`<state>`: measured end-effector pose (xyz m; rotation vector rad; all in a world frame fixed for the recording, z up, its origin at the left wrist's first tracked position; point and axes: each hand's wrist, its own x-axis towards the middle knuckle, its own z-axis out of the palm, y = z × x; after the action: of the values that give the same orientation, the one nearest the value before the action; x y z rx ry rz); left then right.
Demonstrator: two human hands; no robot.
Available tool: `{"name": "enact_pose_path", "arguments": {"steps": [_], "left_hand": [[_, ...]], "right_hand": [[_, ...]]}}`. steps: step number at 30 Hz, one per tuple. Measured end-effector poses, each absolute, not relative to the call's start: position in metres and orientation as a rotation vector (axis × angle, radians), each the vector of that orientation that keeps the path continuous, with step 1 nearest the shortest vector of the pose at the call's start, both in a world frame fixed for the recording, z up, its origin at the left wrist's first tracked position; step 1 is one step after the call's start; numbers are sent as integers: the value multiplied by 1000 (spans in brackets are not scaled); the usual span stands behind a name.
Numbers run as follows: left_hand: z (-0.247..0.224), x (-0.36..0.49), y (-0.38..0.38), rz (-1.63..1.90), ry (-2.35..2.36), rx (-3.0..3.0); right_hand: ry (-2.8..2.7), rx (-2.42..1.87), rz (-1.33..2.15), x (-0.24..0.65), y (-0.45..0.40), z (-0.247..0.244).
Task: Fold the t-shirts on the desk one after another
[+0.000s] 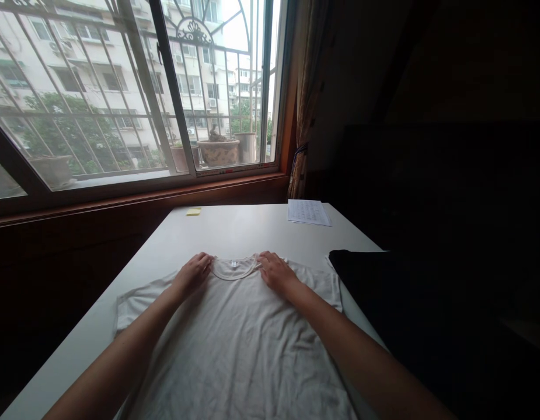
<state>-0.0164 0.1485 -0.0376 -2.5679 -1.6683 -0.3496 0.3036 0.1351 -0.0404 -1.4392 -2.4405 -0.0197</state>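
A white T-shirt (239,338) lies spread on the white table (234,224), its neckline toward the far side and its sleeves out to left and right. My left hand (195,273) is closed on the shirt at the left end of the collar. At the right end of the collar, my right hand (274,271) has its fingers bent and pinched on the fabric. Between the two hands a small label (233,264) shows inside the neck. Wrinkles run down the front of the shirt.
Printed sheets (309,212) lie at the table's far right, and yellow sticky notes (194,212) at its far left. Black cloth (361,274) overlaps the right edge. Beyond the table are a barred window and a tied curtain (301,134).
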Motion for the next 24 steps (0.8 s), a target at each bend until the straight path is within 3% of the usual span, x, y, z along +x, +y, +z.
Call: {"name": "enact_pose_path", "arguments": {"steps": [6, 24], "left_hand": [[-68, -24, 140, -264, -1745, -2642], [-64, -22, 153, -96, -1955, -2490]], "right_hand": [[-2500, -1378, 153, 329, 130, -63], [-2577, -1521, 345, 306, 165, -51]]}}
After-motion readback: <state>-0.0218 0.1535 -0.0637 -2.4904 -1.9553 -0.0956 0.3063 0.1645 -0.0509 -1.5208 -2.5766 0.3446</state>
